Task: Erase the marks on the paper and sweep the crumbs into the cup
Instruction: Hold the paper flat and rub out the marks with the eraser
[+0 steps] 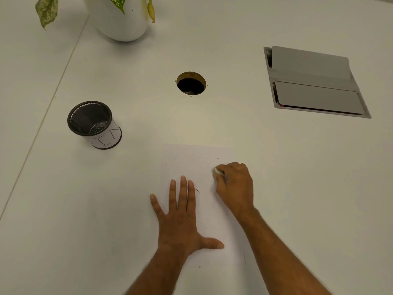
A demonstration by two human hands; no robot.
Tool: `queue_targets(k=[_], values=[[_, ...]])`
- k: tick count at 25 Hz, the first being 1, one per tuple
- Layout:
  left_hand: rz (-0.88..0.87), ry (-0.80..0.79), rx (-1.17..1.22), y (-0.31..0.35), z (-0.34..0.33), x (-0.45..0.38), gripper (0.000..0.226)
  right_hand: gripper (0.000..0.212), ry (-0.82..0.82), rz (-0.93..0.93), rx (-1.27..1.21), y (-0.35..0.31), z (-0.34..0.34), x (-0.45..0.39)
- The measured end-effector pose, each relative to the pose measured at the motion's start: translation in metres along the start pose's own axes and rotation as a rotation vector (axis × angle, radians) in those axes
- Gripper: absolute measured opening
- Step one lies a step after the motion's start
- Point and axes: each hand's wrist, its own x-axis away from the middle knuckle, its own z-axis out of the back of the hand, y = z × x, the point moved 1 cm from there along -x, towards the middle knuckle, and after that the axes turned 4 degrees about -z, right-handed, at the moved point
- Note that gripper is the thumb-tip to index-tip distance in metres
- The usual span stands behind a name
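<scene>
A white sheet of paper (191,160) lies on the white table in front of me. My left hand (180,216) presses flat on its lower left part, fingers straight and spread. My right hand (236,184) grips a small white eraser (217,171) and holds it against the paper's right side. A short dark pencil mark (197,190) shows just right of my left fingers. Tiny dark crumbs (217,158) lie near the eraser. A black mesh cup (93,124) wrapped in marked paper stands to the far left, apart from both hands.
A round cable hole (191,83) opens in the table beyond the paper. A grey metal socket hatch (314,86) sits at the far right. A white plant pot (121,18) with hanging leaves stands at the back left. A table seam (53,99) runs diagonally on the left.
</scene>
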Motion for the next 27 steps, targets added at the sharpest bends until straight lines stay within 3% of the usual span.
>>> queue_targets(k=[3,5,6,9,12,15,16,20,24,27], values=[[-0.002,-0.006,-0.029,0.0,-0.002,-0.001,0.169,0.007,0.092,-0.351,-0.472,-0.005,0.015,-0.007],[0.005,0.006,-0.022,0.0,-0.002,-0.001,0.168,0.017,0.012,-0.558,-0.876,-0.007,0.024,-0.007],[0.007,0.003,-0.023,0.0,-0.001,0.0,0.168,0.026,-0.05,-0.605,-0.961,-0.007,0.028,-0.006],[0.007,-0.004,-0.012,0.001,0.001,0.001,0.167,0.034,-0.128,-0.558,-0.734,-0.009,0.038,-0.003],[0.003,0.004,0.003,0.001,0.002,0.001,0.167,0.022,0.019,-0.305,-0.406,-0.02,0.046,0.002],[-0.001,-0.006,0.011,0.0,0.003,0.002,0.167,0.006,0.09,-0.168,-0.376,-0.032,0.052,0.004],[-0.002,-0.005,0.012,0.0,0.004,0.002,0.167,0.01,0.107,-0.158,-0.369,-0.035,0.053,0.004],[-0.007,-0.004,0.011,0.0,0.004,0.002,0.166,0.011,0.162,-0.229,-0.459,-0.039,0.059,0.007],[-0.01,0.003,0.006,0.0,0.004,0.002,0.166,0.019,-0.034,-0.521,-0.635,-0.031,0.058,0.012],[-0.015,0.008,0.007,0.0,0.003,0.002,0.166,0.031,-0.175,-0.594,-0.723,-0.031,0.06,0.012]])
